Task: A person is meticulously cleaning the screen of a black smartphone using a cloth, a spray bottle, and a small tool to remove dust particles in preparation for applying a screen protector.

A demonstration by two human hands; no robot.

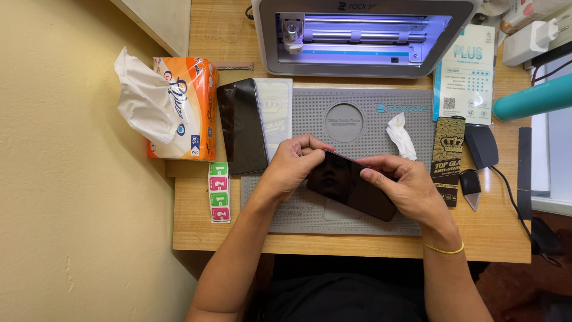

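Above the grey mat [363, 122], both hands, left [292, 167] and right [405, 188], grip a dark phone [348, 186] between them.

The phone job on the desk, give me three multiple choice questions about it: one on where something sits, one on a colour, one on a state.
1. Where does the tissue pack sit?
A. left edge of the desk, by the wall
B. on top of the cutter
C. on the grey mat

2. What colour is the band on the right wrist?
A. red
B. yellow
C. blue

3. How is the phone placed?
A. flat on the mat, untouched
B. inside the cutter
C. held in both hands above the mat

Answers:
1 A: the orange pack lies left of the mat, next to the wall.
2 B: a thin yellow loop circles that wrist.
3 C: the left hand grips its upper end and the right hand its right side.
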